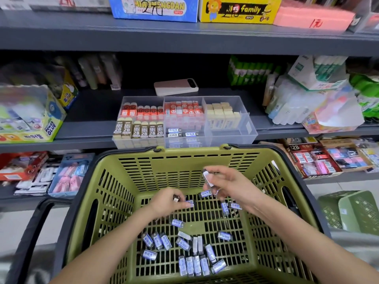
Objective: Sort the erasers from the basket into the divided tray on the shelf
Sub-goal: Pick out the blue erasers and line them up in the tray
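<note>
A green plastic basket [131,173] fills the lower view, with several blue-and-grey wrapped erasers [184,243] scattered on its slatted floor. My left hand [167,201] is down inside the basket and pinches one eraser [176,198] between curled fingers. My right hand [227,185] is raised a little above the floor and grips a few erasers [207,177]. Beyond the basket, on the middle shelf, stands the clear divided tray [249,128]. Its compartments hold orange, brown 2B, red-white and cream erasers, and a few blue-grey ones [183,133] lie in the front middle compartment.
A pink-white power bank [176,87] lies on the shelf behind the tray. A glue box [30,119] stands to the left and bagged goods [320,103] to the right. Lower shelves hold stationery packs. A second green basket [352,210] sits on the floor at right.
</note>
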`<move>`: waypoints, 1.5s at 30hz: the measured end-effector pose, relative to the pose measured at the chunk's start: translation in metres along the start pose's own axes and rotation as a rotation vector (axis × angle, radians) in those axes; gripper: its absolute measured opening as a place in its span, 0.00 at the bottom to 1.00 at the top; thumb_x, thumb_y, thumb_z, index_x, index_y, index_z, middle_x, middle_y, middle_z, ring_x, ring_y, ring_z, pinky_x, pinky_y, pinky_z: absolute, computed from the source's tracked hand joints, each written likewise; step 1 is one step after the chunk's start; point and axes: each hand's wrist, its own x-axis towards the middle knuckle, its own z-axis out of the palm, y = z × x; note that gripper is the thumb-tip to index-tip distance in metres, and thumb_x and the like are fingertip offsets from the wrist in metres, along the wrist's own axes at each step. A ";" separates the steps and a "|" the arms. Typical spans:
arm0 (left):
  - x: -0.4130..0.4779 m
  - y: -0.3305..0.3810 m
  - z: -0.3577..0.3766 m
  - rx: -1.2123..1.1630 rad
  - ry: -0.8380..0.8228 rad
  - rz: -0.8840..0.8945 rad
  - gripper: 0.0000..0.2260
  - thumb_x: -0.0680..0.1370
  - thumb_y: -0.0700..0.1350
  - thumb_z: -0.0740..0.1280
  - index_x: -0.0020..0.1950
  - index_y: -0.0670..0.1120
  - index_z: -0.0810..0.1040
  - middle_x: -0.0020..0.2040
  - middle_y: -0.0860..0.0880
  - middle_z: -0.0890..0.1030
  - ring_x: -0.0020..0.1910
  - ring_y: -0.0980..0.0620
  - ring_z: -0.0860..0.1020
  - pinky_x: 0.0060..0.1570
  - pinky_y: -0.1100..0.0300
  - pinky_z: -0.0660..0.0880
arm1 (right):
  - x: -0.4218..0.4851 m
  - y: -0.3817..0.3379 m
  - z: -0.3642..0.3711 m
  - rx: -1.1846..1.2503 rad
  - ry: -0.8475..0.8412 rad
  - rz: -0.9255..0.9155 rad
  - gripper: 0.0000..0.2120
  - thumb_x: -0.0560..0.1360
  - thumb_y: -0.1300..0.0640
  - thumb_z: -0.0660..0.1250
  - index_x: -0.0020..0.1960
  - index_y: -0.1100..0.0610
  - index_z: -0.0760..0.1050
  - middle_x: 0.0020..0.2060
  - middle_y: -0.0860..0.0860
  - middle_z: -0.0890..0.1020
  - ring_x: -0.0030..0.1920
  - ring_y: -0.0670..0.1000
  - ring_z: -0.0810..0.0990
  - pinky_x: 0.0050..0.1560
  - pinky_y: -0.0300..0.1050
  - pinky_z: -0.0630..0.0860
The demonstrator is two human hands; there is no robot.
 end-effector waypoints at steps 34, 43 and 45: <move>-0.072 0.073 -0.164 -0.849 0.608 0.304 0.20 0.61 0.69 0.71 0.40 0.56 0.81 0.33 0.48 0.81 0.21 0.49 0.66 0.19 0.66 0.64 | 0.108 -0.117 0.017 -1.658 0.174 -0.503 0.08 0.74 0.64 0.62 0.44 0.60 0.81 0.45 0.53 0.76 0.48 0.53 0.76 0.72 0.55 0.55; -0.072 0.079 -0.163 -0.872 0.605 0.283 0.13 0.64 0.63 0.71 0.40 0.56 0.81 0.32 0.48 0.81 0.34 0.40 0.71 0.19 0.66 0.63 | 0.106 -0.116 0.010 -1.509 0.193 -0.567 0.06 0.72 0.66 0.65 0.47 0.61 0.79 0.47 0.54 0.81 0.50 0.54 0.76 0.49 0.43 0.69; -0.072 0.080 -0.163 -0.870 0.607 0.277 0.14 0.63 0.64 0.70 0.39 0.55 0.81 0.32 0.48 0.81 0.32 0.40 0.70 0.19 0.66 0.63 | 0.107 -0.117 0.010 -1.550 0.169 -0.565 0.07 0.73 0.63 0.66 0.49 0.59 0.80 0.48 0.53 0.81 0.51 0.54 0.77 0.48 0.43 0.68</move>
